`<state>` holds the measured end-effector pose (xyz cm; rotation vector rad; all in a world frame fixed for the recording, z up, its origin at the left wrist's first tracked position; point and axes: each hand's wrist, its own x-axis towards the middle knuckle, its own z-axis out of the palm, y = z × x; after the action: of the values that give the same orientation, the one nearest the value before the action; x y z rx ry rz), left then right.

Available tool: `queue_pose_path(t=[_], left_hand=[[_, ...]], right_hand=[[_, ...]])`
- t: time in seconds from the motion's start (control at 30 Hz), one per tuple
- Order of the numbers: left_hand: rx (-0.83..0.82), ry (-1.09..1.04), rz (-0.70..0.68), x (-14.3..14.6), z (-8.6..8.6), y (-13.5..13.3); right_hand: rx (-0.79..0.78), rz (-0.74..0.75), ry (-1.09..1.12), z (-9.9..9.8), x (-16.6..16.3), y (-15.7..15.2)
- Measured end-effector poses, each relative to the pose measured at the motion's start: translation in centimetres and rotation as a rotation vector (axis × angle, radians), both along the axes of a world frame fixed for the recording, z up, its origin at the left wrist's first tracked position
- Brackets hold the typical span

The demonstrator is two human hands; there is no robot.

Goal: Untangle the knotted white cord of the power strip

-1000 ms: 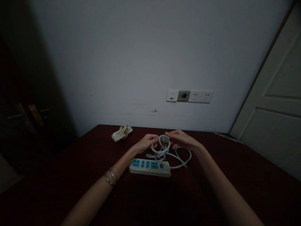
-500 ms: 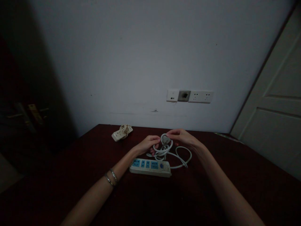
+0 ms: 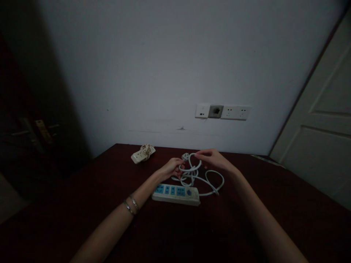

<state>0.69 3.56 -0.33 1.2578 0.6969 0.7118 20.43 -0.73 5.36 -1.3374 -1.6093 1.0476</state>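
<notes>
A white power strip [image 3: 176, 194] with blue sockets lies on a dark red table [image 3: 208, 226]. Its white cable [image 3: 211, 181] is looped and tangled just behind it. My left hand [image 3: 170, 168] is closed on the cable loops, bracelets on that wrist. My right hand [image 3: 212, 158] pinches the cable near its plug [image 3: 185, 156], which is lifted above the tangle between the two hands.
A second, cream power strip with its cord bundled [image 3: 143, 153] lies at the table's far left edge. Wall sockets [image 3: 222, 111] sit on the white wall behind. A white door [image 3: 320, 138] stands at right; a dark door with a handle [image 3: 35, 131] is at left.
My right hand has drawn the plug end up and out of the tangle, towards the left. My left hand has slid slightly down along the loops.
</notes>
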Motion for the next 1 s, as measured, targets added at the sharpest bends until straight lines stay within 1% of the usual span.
queue_pose_path(t=[0.1, 0.2, 0.3, 0.4, 0.47, 0.57, 0.67, 0.73, 0.8, 0.9, 1.0], left_hand=[[-0.016, -0.045, 0.061, -0.2, 0.3, 0.5], [0.018, -0.120, 0.137, -0.4, 1.0, 0.9], [0.061, -0.203, 0.185, -0.8, 2.2, 0.8], [0.064, -0.270, 0.197, -1.4, 3.7, 0.4], [0.067, -0.299, 0.211, -1.7, 4.5, 0.1], [0.113, -0.350, 0.259, -2.1, 5.6, -0.3], [0.165, -0.417, 0.356, -2.2, 6.4, -0.6], [0.178, -0.457, 0.441, -2.1, 6.7, -0.9], [0.175, -0.506, 0.524, -2.1, 7.0, -1.1], [0.157, -0.597, 0.625, -2.1, 7.4, -1.2], [0.108, -0.674, 0.652, -2.3, 8.0, -1.3]], right_hand=[[0.004, 0.027, 0.021, -0.2, 0.0, 0.3], [-0.011, -0.019, 0.033, -0.4, 0.2, 0.6], [-0.011, -0.020, 0.028, -0.7, 0.4, 0.8], [-0.026, 0.001, 0.009, -1.0, 0.4, 0.8], [-0.043, 0.054, -0.028, -1.2, 0.4, 0.7], [-0.034, 0.206, -0.100, -1.2, 0.0, 0.3], [0.059, 0.349, -0.103, -0.8, -0.5, -0.3], [0.097, 0.412, -0.098, -0.6, -0.8, -0.6], [0.081, 0.424, -0.117, -0.6, -1.0, -0.6], [0.091, 0.388, -0.192, -0.9, -1.2, -0.2], [0.160, 0.387, -0.264, -1.4, -1.2, 0.2]])
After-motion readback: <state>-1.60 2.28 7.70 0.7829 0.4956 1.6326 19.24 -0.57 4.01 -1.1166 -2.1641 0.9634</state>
